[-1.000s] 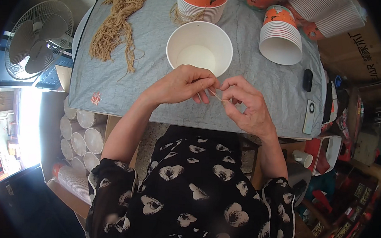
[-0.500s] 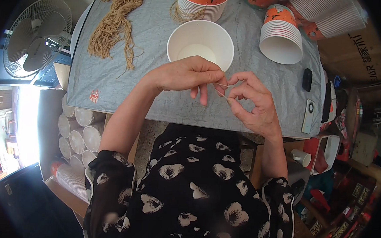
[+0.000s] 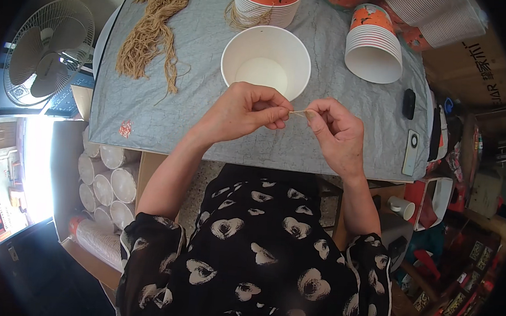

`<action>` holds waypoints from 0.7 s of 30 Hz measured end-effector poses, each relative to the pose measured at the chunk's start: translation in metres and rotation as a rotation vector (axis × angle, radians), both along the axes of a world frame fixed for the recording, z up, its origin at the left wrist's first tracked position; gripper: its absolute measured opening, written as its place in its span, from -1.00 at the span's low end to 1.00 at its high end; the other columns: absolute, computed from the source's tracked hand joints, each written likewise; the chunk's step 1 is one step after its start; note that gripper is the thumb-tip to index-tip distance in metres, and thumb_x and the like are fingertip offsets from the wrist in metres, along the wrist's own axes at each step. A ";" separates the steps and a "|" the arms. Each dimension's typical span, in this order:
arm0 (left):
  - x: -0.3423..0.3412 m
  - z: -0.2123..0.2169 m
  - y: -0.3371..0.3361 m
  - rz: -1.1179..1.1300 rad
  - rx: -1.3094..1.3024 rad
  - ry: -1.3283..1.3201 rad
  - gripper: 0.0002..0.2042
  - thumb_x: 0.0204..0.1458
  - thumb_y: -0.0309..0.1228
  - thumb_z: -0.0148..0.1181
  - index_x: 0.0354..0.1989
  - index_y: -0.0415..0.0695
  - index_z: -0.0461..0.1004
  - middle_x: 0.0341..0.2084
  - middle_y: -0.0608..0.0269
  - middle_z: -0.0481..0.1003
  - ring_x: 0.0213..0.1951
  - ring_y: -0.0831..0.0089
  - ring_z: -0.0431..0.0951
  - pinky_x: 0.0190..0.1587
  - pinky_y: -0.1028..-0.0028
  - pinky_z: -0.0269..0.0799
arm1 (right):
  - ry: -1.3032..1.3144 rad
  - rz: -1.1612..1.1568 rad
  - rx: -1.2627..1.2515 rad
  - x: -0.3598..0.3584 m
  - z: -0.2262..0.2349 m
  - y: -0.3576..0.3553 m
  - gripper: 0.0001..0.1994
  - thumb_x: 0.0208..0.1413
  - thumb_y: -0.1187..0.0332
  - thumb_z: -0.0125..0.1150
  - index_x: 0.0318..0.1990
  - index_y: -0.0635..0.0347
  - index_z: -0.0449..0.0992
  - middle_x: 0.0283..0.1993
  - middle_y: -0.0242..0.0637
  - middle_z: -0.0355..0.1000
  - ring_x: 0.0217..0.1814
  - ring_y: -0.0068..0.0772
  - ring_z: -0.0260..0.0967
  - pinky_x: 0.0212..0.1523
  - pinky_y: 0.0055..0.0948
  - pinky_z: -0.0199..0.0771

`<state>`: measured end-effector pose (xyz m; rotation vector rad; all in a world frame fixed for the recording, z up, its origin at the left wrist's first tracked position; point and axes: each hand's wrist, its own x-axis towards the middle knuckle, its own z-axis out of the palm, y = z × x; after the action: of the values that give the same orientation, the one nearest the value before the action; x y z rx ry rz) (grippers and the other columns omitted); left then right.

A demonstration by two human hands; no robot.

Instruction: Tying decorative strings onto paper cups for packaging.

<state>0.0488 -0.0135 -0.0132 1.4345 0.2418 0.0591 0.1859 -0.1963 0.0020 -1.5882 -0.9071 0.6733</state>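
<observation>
A short length of tan string (image 3: 300,111) runs between my two hands, just in front of a white paper bucket. My left hand (image 3: 250,112) pinches one end between thumb and fingers. The other end sits in the pinch of my right hand (image 3: 338,131), its fingertips close to the left ones. The open white paper bucket (image 3: 234,58) stands behind my hands, its inside facing me. Behind it is a stack of orange-and-white paper buckets (image 3: 268,11) with loose string (image 3: 236,17) at its left side. A bundle of tan strings (image 3: 147,35) lies at the far left of the table.
Another bucket stack (image 3: 374,46) lies tipped at the right on the grey-covered table (image 3: 196,134). A black object (image 3: 408,104) and a pale phone-like device (image 3: 409,153) lie near the right edge. Small red bits (image 3: 125,128) sit at left. A fan (image 3: 50,50) stands beyond.
My left hand has turned and drawn back, its fingers now curled in a pinch. My right fingers have closed together, and the string between the hands is shorter and straighter.
</observation>
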 end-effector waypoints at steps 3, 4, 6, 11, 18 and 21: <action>-0.005 -0.003 -0.009 0.088 0.038 -0.002 -0.85 0.26 -0.49 0.18 -0.13 -0.33 0.58 -0.44 0.29 0.60 -0.35 0.60 0.61 -0.26 0.57 0.58 | 0.137 -0.024 0.085 -0.005 -0.004 0.008 -0.93 0.26 0.47 0.25 -0.22 0.29 0.54 -0.46 -0.52 0.40 -0.49 -0.81 0.20 -0.50 -0.73 0.15; -0.007 -0.003 -0.012 0.125 0.076 -0.025 -0.86 0.25 -0.50 0.19 -0.15 -0.33 0.57 -0.45 0.30 0.60 -0.36 0.60 0.61 -0.27 0.57 0.57 | 0.139 -0.024 0.086 -0.003 -0.006 0.009 -0.93 0.26 0.47 0.25 -0.22 0.29 0.54 -0.46 -0.52 0.40 -0.49 -0.81 0.20 -0.50 -0.73 0.15; -0.010 -0.004 -0.012 0.118 0.166 -0.038 -0.87 0.25 -0.50 0.20 -0.14 -0.31 0.57 -0.39 0.29 0.61 -0.32 0.59 0.63 -0.27 0.57 0.57 | 0.520 -0.004 0.073 0.001 -0.014 0.011 -0.89 0.25 0.42 0.27 -0.19 0.29 0.54 -0.48 -0.50 0.40 -0.56 -0.82 0.17 -0.59 -0.74 0.04; -0.013 -0.013 -0.019 0.188 0.365 -0.153 -0.88 0.21 -0.54 0.23 -0.13 -0.29 0.57 -0.32 0.26 0.60 -0.29 0.54 0.66 -0.32 0.56 0.56 | 0.755 0.002 0.058 -0.001 -0.024 0.016 -0.87 0.25 0.40 0.25 -0.18 0.27 0.51 -0.52 -0.50 0.33 -0.65 -0.82 0.02 -0.67 -0.71 -0.14; -0.011 -0.018 -0.030 0.356 0.516 -0.273 -0.88 0.10 -0.60 0.31 -0.19 -0.24 0.59 -0.32 0.22 0.61 -0.33 0.46 0.67 -0.31 0.50 0.57 | 0.845 0.039 0.035 -0.003 -0.029 0.018 -0.86 0.25 0.38 0.25 -0.21 0.27 0.49 -0.54 -0.47 0.33 -0.66 -0.80 0.02 -0.68 -0.70 -0.13; -0.011 -0.017 -0.032 0.401 0.544 -0.292 -0.87 0.06 -0.61 0.33 -0.22 -0.21 0.59 -0.34 0.21 0.61 -0.35 0.41 0.67 -0.32 0.46 0.56 | 0.846 0.056 0.017 -0.004 -0.031 0.019 -0.87 0.26 0.38 0.24 -0.22 0.27 0.49 -0.55 -0.47 0.32 -0.66 -0.79 0.02 -0.68 -0.68 -0.13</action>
<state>0.0379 -0.0452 -0.0300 1.8709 0.2814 0.7024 0.1815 -0.1774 -0.0293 -1.0871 -0.3184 1.2391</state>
